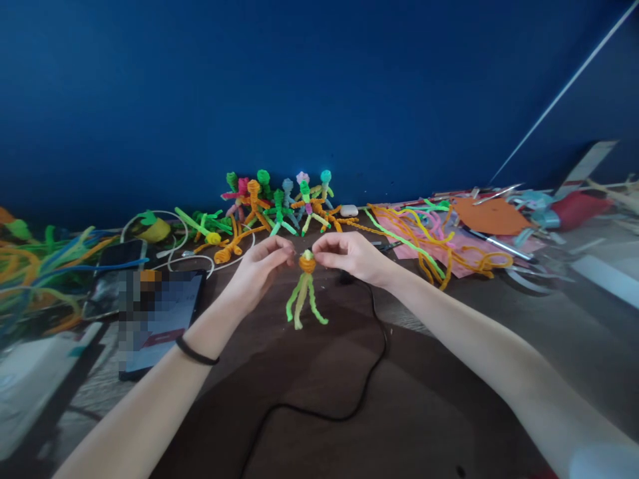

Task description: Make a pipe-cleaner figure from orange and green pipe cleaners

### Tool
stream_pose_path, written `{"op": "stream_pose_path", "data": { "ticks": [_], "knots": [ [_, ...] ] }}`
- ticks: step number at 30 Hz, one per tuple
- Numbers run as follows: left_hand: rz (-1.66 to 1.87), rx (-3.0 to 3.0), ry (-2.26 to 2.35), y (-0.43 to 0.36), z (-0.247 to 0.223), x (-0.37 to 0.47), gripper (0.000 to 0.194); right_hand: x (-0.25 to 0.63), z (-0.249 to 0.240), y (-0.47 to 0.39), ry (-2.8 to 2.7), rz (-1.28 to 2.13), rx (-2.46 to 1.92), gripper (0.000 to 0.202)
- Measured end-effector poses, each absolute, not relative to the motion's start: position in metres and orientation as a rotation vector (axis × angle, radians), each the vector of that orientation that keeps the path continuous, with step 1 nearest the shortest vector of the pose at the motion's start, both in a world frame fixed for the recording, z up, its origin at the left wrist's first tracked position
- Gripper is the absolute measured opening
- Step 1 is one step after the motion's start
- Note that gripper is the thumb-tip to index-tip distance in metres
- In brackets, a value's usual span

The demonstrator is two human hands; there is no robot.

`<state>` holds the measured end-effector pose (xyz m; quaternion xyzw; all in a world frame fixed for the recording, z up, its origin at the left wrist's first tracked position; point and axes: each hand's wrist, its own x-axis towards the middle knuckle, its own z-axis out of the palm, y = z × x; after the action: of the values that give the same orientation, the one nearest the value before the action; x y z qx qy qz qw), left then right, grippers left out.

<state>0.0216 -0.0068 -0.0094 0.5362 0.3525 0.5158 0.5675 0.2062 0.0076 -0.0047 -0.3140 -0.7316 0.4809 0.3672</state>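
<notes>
Between my two hands hangs a small pipe-cleaner figure (307, 264) with an orange coiled body, a pale top and several yellow-green strands dangling below. My right hand (352, 256) pinches it by the top, fingertips pressed together. Just left of it, my left hand (264, 266) is closed in a pinch close to the figure's top. Whatever lies between the left fingertips is too small to make out. Behind the hands, a row of finished pipe-cleaner figures (278, 206) in green, orange, pink and blue stands against the blue wall.
Loose pipe cleaners (434, 249) lie over pink paper at right, beside an orange sheet (492, 216). More pipe cleaners (37, 266) are heaped at far left, near a phone (112, 273) and a tablet (172, 319). A black cable (367, 379) crosses the brown tabletop (409, 412).
</notes>
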Motion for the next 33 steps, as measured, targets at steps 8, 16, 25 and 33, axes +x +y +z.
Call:
{"op": "stream_pose_path", "data": {
  "ticks": [8,16,25,33],
  "knots": [
    [1.212,1.682,1.217,-0.016,0.006,0.022,0.01,0.206,-0.001,0.007,-1.936,1.085,-0.87,0.016],
    [1.127,1.844,1.304,-0.022,0.012,0.03,0.011,0.204,-0.001,0.002,-1.95,1.029,-0.868,0.011],
    [1.031,2.035,1.364,-0.021,0.013,0.029,0.017,0.202,0.0,-0.001,-1.922,1.021,-0.865,0.009],
    [1.022,1.907,1.246,-0.024,0.017,0.029,0.017,0.202,0.005,-0.004,-1.897,1.059,-0.84,0.012]
  ]
}}
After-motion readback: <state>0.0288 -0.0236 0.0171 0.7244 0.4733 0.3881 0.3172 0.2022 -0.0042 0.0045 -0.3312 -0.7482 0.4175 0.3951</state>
